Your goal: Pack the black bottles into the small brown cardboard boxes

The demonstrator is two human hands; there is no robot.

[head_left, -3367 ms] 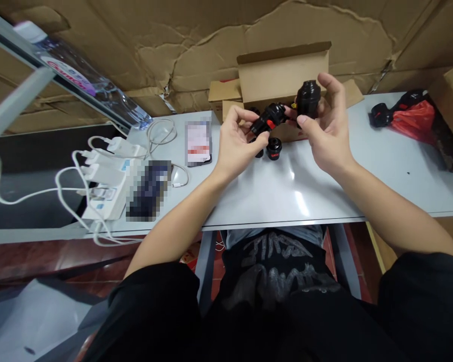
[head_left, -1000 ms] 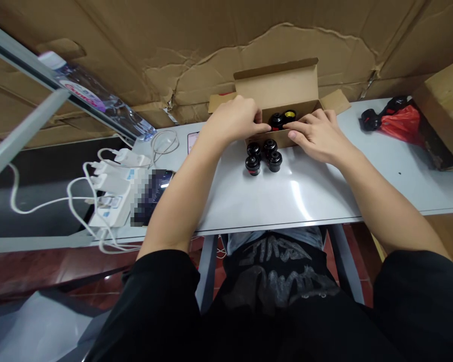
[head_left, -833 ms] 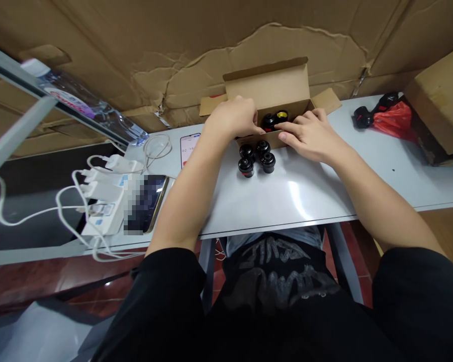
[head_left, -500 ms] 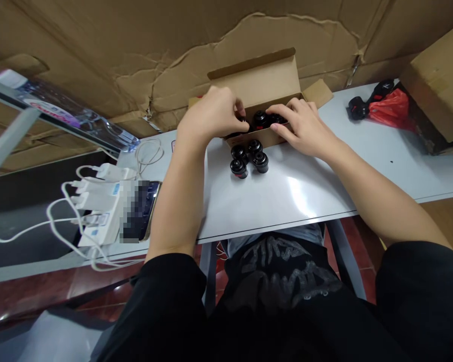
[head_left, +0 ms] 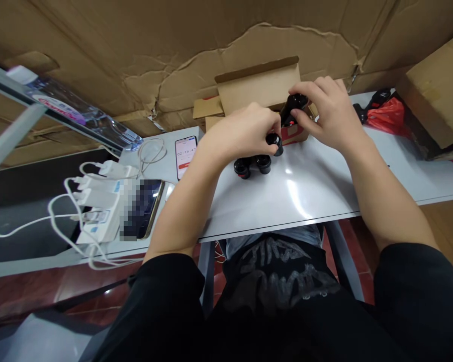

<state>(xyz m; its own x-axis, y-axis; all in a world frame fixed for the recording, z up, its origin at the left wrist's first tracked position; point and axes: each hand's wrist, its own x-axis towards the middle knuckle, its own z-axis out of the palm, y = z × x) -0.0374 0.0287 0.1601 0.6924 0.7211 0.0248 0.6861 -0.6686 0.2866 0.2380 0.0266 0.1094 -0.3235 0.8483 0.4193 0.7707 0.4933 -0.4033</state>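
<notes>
An open cardboard box (head_left: 258, 88) stands at the back of the white table, its lid raised. My right hand (head_left: 326, 113) grips a black cylindrical part (head_left: 294, 105) at the box's right end, tilted. My left hand (head_left: 249, 130) is closed around another black part (head_left: 275, 143) in front of the box, above the table. Below it, more black parts (head_left: 263, 164) stand on the table, one with a red mark (head_left: 242, 168). My left hand hides some of the box's interior and part of the group.
Two phones (head_left: 185, 155) (head_left: 147, 208), a white power strip (head_left: 101, 213) with cables and a water bottle (head_left: 79, 110) are at the left. At the right are a red plastic bag (head_left: 388, 116) with black parts and a large carton (head_left: 437, 93). Cardboard covers the back.
Both hands have moved right. My right hand has lifted a black part at the box's end; my left hand has left the box with a black part. A phone at the left is uncovered.
</notes>
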